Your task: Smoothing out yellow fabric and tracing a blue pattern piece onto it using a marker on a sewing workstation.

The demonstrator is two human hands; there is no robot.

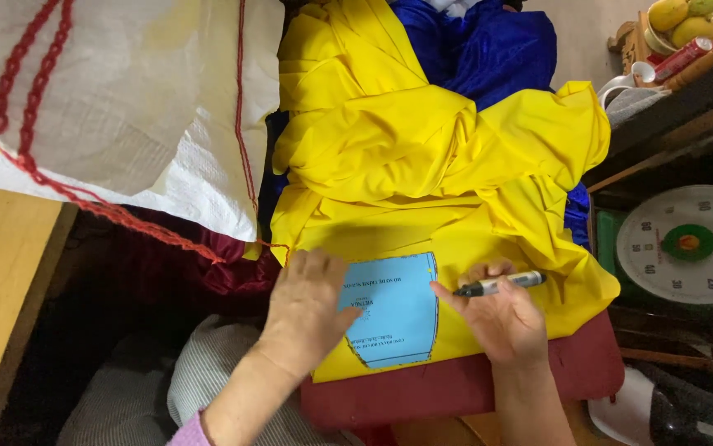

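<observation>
Yellow fabric (422, 157), soft, light and likely slippery, lies heaped over a dark red cushion (472, 384), its near part spread flat toward the cushion's front edge. Left hand (311, 301), open, presses a thin, flexible blue paper template (397, 310) onto it; right hand (501, 318) pinches a marker (501, 285) at the template's right edge. Beyond: a woven white sack (108, 99), contents hidden.

Paper template (397, 310) on fabric (422, 157), sack (108, 107) left, scale (686, 244) right
</observation>
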